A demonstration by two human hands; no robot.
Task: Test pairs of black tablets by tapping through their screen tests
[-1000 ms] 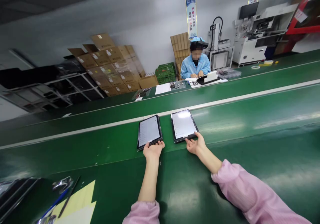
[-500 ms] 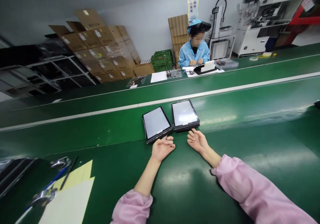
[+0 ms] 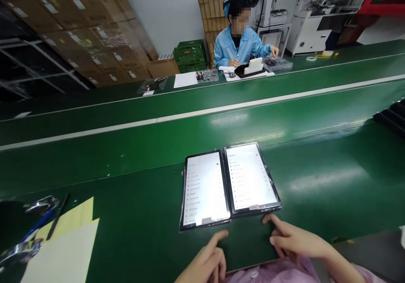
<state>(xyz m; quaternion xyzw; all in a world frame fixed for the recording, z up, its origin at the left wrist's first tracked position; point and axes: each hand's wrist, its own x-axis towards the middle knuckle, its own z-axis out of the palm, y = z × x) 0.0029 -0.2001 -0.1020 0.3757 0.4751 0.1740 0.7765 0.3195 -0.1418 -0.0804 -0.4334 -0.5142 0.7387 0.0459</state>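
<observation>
Two tablets with lit white list screens lie side by side on the green bench. Just below the left tablet (image 3: 205,190) is my left hand (image 3: 207,260), its index finger stretched out and the others loosely curled, holding nothing. My right hand (image 3: 292,238) is at the lower edge of the right tablet (image 3: 251,179). Its index finger points toward that edge with the thumb apart; whether the fingertip touches the tablet I cannot tell. Nothing is gripped in this hand either.
Cream paper sheets (image 3: 63,253), a dark pen (image 3: 57,217) and shiny metal tools (image 3: 22,251) lie at the left. Dark stacked items (image 3: 392,118) sit at the right edge. A raised green ledge (image 3: 142,135) crosses behind. Beyond it sits a co-worker in blue (image 3: 238,42).
The tablets have come nearer and now lie flat, edge to edge. Both hands have drawn back toward my body, index fingers extended. The camera view has tilted down; the co-worker's one hand reaches sideways.
</observation>
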